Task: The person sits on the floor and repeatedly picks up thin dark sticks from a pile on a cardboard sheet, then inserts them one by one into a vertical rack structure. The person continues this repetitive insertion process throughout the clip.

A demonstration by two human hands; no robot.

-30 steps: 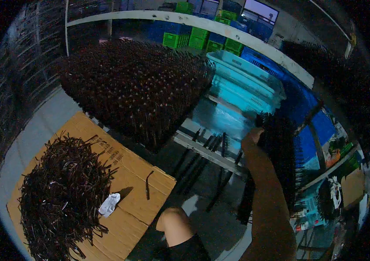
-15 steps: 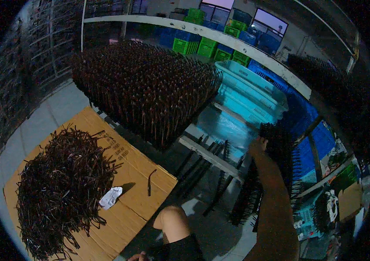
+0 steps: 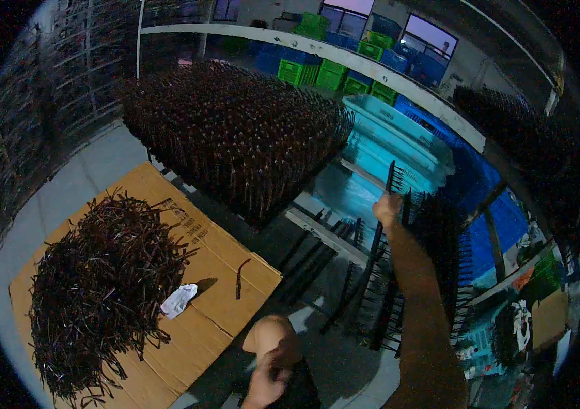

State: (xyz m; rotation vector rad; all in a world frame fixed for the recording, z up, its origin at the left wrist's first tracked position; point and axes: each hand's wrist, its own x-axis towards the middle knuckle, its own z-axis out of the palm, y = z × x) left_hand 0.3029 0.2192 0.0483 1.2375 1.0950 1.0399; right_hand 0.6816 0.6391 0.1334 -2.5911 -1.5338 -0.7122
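Observation:
My right hand (image 3: 388,208) is closed around a long dark bar with a row of short teeth (image 3: 393,178), held upright and tilted at the right. Its upper end stands in front of the turquoise crates; the lower end merges with other dark bars. More toothed bars (image 3: 433,238) are packed just right of that hand. Low in the middle, my left hand (image 3: 266,382) is over my bent knee, fingers loosely curled and apart, with nothing visible in them. To its left, a heap of thin dark strips (image 3: 106,286) lies on a cardboard sheet (image 3: 235,317).
A dense block of upright dark pieces (image 3: 235,136) stands beyond the cardboard. Turquoise crates (image 3: 399,146) are stacked beside it, behind a metal rail (image 3: 331,235). A crumpled white paper (image 3: 179,300) and a single strip (image 3: 239,278) lie on the cardboard. Green crates (image 3: 296,72) stand at the back.
My right hand has moved up and slightly left, and a toothed bar now rises out of the packed bars in its grip. My left hand has come up from the lower edge to my knee.

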